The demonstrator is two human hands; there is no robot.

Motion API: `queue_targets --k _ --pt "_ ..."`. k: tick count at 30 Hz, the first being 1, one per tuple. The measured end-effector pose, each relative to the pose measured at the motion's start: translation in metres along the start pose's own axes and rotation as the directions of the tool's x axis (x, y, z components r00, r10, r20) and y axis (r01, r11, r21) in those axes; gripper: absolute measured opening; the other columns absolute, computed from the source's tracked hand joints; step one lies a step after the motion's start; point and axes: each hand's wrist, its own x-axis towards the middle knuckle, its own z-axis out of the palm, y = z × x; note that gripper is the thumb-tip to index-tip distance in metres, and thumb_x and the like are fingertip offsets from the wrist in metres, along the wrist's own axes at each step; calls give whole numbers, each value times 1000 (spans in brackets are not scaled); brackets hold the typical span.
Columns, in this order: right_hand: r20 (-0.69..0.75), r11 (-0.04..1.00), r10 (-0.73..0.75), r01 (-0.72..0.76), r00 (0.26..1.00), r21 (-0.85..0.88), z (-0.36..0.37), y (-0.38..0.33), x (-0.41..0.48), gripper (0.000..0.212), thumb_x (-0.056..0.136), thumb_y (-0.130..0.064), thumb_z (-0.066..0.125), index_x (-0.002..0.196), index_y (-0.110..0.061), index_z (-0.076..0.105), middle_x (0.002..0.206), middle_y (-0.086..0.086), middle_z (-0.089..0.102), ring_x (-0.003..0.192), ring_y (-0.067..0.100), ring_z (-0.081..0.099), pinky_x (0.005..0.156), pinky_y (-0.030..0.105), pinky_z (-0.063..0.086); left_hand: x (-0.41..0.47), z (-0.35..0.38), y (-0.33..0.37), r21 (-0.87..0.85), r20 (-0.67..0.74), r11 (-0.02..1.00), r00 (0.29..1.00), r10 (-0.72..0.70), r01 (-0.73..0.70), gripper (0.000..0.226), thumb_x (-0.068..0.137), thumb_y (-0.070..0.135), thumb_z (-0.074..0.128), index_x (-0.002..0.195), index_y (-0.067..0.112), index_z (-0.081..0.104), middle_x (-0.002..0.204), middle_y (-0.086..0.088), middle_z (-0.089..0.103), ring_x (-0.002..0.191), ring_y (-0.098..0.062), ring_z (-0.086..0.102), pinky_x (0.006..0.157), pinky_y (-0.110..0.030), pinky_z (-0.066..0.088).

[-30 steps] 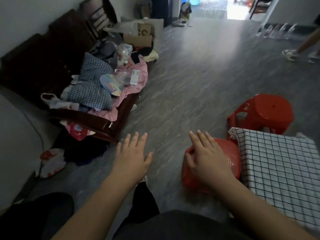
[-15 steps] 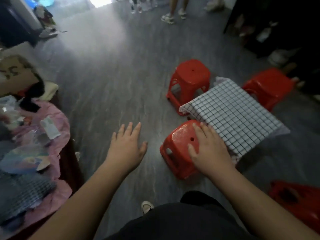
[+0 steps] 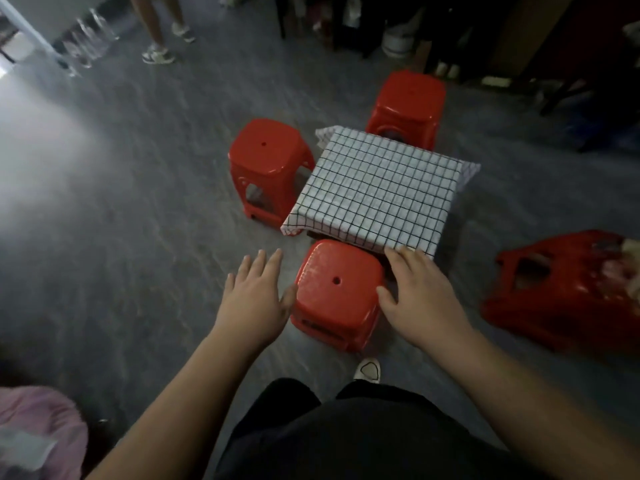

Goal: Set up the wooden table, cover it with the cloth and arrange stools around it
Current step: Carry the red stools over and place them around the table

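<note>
Red plastic: the near stool [image 3: 337, 289] was flanked by both hands. The left hand [image 3: 254, 299], fingers straight, had closed in to touch its left rim. The right hand [image 3: 420, 292], fingers spread, had left the seat for the right rim, fingertips at the checked cloth [image 3: 377, 188] — neither gripped anything. The table lay hidden beneath the cloth. A left stool [image 3: 268, 157] and a far stool [image 3: 407, 102] stood in place; a tipped stool [image 3: 561, 292] lay apart — arrangement judged unfinished. A white bucket [image 3: 396, 46] stood far back, its contents not visible.

2 sneakers [image 3: 157, 56] stand on the grey floor [image 3: 121, 174] beside what may be clear bottles [image 3: 86, 39].
</note>
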Motion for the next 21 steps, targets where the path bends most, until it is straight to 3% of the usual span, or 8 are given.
queue_targets --k 6,14,21 --pt "-34 982 184 -181 982 60 7 -11 18 73 95 -53 42 157 -22 21 162 6 25 150 25 18 120 49 25 62 -1 -9 32 97 982 979 182 -185 72 97 55 39 159 28 12 166 -4 16 153 -28 11 122 -51 15" --pt "-36 860 501 -492 865 139 51 -70 31 73 93 -51 44 156 -24 19 164 6 20 151 27 15 119 50 26 148 -3 -45 75 253 873 856 452 -483 73 96 54 40 158 24 15 165 -7 21 151 -30 17 119 -53 24" --pt "-6 760 626 -609 779 227 109 -85 53 72 95 -50 43 156 -27 14 164 4 20 152 24 13 121 47 22 196 30 -62 32 338 829 786 517 -559 71 97 50 40 158 21 18 166 -7 16 152 -28 14 121 -50 23"
